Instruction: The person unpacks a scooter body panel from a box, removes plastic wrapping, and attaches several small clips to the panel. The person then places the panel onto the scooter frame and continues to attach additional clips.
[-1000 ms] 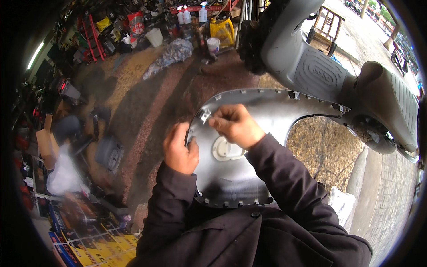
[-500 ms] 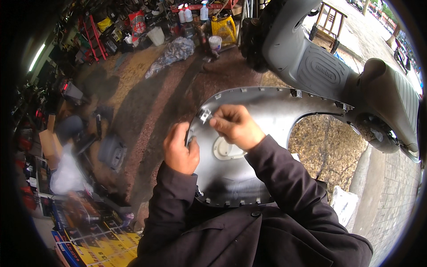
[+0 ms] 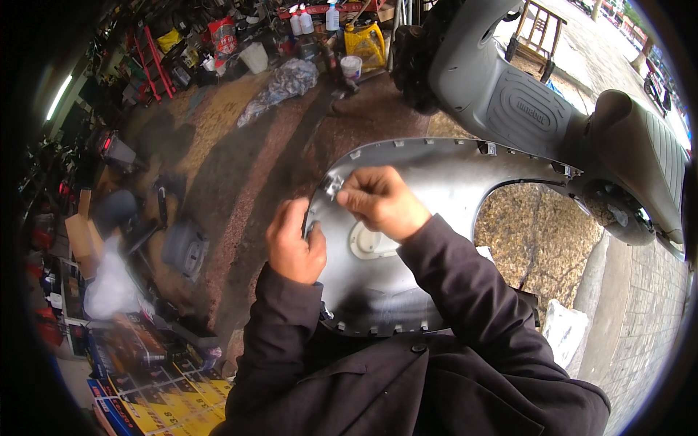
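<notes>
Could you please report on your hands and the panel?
Left hand gripping grey body panel by left rim. Right hand pinched at silvery clip, hold unclear. Grey scooter upper right.

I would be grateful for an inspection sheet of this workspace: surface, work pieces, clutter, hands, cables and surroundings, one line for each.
Surface: stained floor at left, speckled ground at right; what supports the panel cannot be told.
Work pieces: curved grey body panel with clips along its rim; pale oval piece on it; grey scooter beyond.
Clutter: yellow jug, white bucket, crumpled plastic sheet, white plastic bag.
Left hand: grips the panel's left edge.
Right hand: fingers pinched beside a metal clip; contact unclear.
Cables: none can be made out.
Surroundings: wooden chair, paved walkway.
</notes>
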`<state>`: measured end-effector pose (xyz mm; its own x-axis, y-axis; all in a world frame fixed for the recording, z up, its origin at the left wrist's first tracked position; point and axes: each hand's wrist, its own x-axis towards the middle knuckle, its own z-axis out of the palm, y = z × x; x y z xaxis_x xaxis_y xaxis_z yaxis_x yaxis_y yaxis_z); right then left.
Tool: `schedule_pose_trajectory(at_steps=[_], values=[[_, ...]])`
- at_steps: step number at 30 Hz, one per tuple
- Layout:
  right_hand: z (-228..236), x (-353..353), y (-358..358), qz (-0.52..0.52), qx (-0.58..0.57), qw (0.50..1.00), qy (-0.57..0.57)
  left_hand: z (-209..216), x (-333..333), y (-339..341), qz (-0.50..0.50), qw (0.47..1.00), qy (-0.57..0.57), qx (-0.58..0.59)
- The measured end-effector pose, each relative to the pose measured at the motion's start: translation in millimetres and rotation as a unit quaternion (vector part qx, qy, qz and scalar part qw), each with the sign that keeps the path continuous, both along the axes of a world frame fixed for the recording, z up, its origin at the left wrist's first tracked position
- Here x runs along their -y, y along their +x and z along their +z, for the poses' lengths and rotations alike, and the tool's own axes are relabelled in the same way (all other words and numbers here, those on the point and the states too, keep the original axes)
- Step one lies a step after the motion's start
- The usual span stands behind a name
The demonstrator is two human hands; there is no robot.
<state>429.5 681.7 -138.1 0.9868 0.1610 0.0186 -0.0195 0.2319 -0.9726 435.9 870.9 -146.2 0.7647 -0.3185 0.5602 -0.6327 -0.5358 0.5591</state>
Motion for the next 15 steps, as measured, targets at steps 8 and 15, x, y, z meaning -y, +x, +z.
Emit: schedule_pose_trajectory(at_steps=[8,15], values=[[-6.2,-9.1,-0.3,-0.031,0.009,0.998,0.055,-0.6,0.2,0.3,0.001,1.0,0.005,0.016],[-27.9,-4.1,5.8,-0.014,0.007,0.994,0.11,-4.2,0.6,0.8,-0.013,1.0,-0.004,-0.008]])
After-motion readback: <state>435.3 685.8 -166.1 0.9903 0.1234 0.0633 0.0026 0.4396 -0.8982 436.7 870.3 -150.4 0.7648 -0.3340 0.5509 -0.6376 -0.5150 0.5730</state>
